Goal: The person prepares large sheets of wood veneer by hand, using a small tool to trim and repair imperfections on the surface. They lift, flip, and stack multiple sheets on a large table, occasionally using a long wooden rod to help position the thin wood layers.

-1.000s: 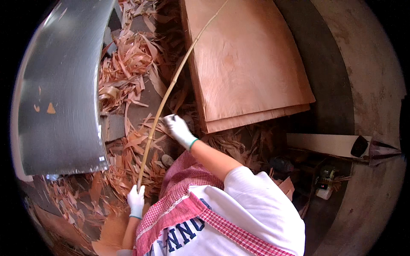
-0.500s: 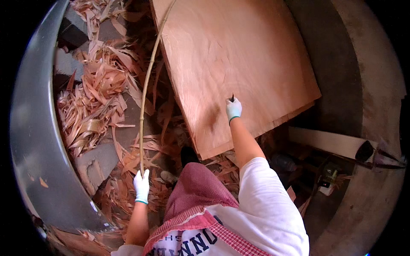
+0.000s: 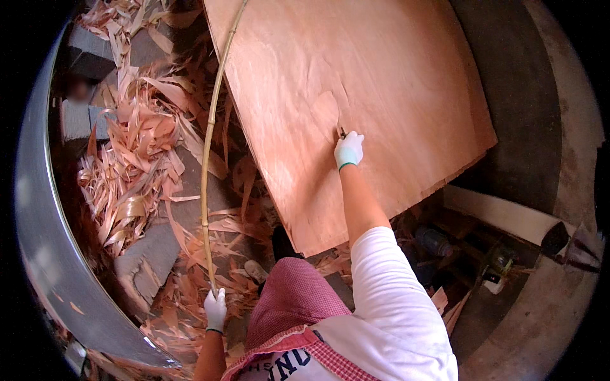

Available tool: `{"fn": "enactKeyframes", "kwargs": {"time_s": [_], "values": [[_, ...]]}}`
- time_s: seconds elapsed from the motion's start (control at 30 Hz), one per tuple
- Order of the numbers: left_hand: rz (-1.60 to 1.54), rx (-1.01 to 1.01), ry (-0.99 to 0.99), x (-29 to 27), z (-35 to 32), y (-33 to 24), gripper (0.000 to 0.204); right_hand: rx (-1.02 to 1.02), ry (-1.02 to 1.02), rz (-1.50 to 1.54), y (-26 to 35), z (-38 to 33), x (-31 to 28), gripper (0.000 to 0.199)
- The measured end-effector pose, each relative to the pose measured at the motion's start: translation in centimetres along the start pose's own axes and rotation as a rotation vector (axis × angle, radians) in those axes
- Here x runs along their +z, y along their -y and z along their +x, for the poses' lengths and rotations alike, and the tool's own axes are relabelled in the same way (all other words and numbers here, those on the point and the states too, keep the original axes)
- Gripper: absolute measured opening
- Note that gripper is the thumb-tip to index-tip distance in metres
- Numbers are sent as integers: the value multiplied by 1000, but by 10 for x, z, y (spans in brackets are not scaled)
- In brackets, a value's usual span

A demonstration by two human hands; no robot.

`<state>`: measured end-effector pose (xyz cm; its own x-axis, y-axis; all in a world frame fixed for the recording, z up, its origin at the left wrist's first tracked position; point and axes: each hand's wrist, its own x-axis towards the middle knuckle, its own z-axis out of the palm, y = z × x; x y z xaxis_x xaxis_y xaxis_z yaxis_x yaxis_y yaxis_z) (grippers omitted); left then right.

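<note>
Reddish-brown wooden sheets (image 3: 406,82), a pale split patch (image 3: 325,108) remaining on top; white-gloved right hand (image 3: 349,150) clenched around a small dark tool (image 3: 343,133); white-gloved left hand (image 3: 215,307) grasping a yellow bamboo pole (image 3: 204,184).

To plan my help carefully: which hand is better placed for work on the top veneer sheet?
Probably the right hand: it is over the veneer sheet, holding a small dark tool. The left hand, off the sheet, holds a bamboo pole.

Soft light brightens the wood sheets (image 3: 406,89), a soft-edged shadow (image 3: 318,184) darkening their near part; the area right of them is dim. Left of them, pale glare marks a grey panel (image 3: 44,222), bowed by fisheye distortion.
</note>
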<state>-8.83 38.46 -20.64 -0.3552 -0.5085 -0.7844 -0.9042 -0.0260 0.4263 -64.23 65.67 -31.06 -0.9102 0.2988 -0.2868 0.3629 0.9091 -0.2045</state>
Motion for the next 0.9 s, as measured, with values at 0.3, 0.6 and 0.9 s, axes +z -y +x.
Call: {"fn": "enactKeyframes", "kwargs": {"time_s": [0.3, 0.6, 0.9], "values": [[66, -52, -16, -1, -7, -26, 27, 28, 23, 11, 16, 12, -15, 42], [22, -42, 5, 0, -9, -29, 26, -9, -317, 553, -53, 44, 7, 24], [-115, -163, 22, 4, -12, -18, 22, 71, 111, 733, -86, 8, -5, 62]]}}
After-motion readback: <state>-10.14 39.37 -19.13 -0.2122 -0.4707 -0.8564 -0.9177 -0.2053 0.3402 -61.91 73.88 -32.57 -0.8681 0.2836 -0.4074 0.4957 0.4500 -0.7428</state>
